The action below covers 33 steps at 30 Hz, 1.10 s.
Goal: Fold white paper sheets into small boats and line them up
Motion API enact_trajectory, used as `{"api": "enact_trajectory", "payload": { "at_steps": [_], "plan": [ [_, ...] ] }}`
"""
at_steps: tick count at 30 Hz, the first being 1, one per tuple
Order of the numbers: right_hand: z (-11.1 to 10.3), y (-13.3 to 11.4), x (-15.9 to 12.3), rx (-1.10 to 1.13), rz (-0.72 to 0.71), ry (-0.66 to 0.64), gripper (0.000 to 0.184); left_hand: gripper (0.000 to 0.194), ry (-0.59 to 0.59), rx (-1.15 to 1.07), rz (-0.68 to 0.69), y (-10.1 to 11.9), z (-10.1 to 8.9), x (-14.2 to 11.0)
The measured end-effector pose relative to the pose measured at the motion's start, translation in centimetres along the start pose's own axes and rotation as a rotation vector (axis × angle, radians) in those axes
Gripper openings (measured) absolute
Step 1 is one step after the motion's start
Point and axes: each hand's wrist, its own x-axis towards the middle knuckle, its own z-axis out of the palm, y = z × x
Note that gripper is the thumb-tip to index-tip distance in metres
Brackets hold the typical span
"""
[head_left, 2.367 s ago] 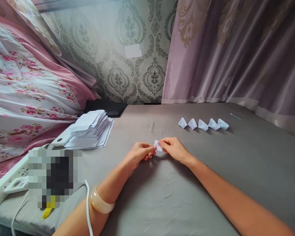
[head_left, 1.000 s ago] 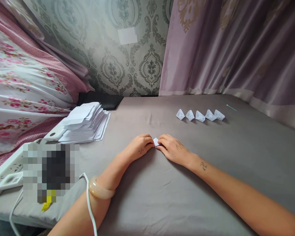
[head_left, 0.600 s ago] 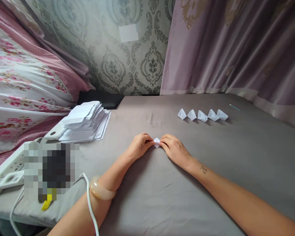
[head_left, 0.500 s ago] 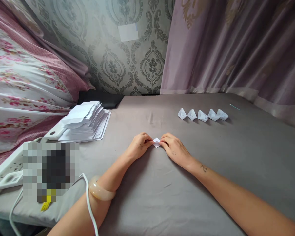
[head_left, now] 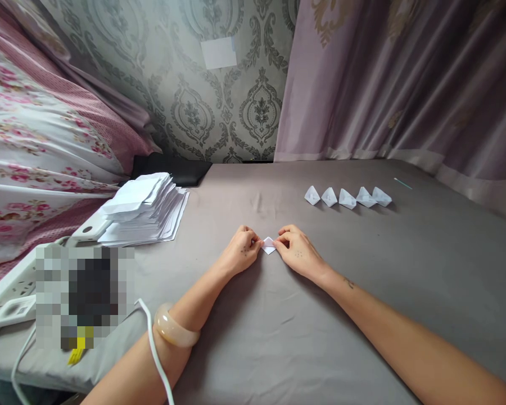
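Observation:
A small folded piece of white paper (head_left: pixel 269 246), diamond-shaped, is held between my two hands just above the grey cloth. My left hand (head_left: pixel 242 249) pinches its left corner between thumb and fingers. On the opposite corner, my right hand (head_left: pixel 298 248) has the same kind of pinch. A crease crosses the paper's middle. Beyond my right hand, several folded white paper boats (head_left: pixel 329 197) stand in a row on the grey surface (head_left: pixel 346 315).
At the left lies a stack of white paper (head_left: pixel 145 208), with a black flat item (head_left: pixel 172 169) behind it. A white power strip (head_left: pixel 14 289) and a white cable (head_left: pixel 154 343) are near my left forearm. A thin stick (head_left: pixel 403 183) lies far right.
Both hands keep their hold on the folded paper, and my left fingers have shifted slightly. The view has moved a little; the row of boats stays put.

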Motion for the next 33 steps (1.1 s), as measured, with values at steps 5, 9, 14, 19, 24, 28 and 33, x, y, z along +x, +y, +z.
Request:
{"api": "enact_trajectory", "payload": {
  "at_steps": [5, 9, 14, 19, 24, 28, 33],
  "plan": [
    [0.18, -0.08, 0.26, -0.009, 0.003, 0.003, 0.022, 0.017, -0.006, -0.003, -0.019, 0.15, -0.11, 0.13],
    [0.35, 0.1, 0.34, 0.002, -0.017, 0.026, 0.022, 0.017, -0.003, -0.014, -0.007, 0.23, -0.3, 0.19],
    [0.35, -0.04, 0.34, 0.011, -0.001, 0.025, 0.021, 0.018, -0.007, -0.016, -0.021, 0.27, -0.37, 0.34],
    [0.17, -0.35, 0.39, 0.016, 0.041, 0.006, 0.022, 0.018, -0.018, -0.014, -0.044, 0.3, -0.45, 0.49],
    [0.2, -0.23, 0.7, 0.009, 0.074, -0.021, 0.021, 0.018, -0.033, -0.001, -0.074, 0.36, -0.42, 0.71],
    [0.13, -0.06, 0.84, -0.014, 0.082, -0.021, 0.017, 0.017, -0.01, -0.014, -0.067, 0.21, -0.19, 0.91],
    [0.02, 0.26, 0.55, -0.032, 0.04, -0.031, 0.015, 0.012, -0.029, -0.064, -0.017, -0.21, 0.18, 0.8]
  ]
}}
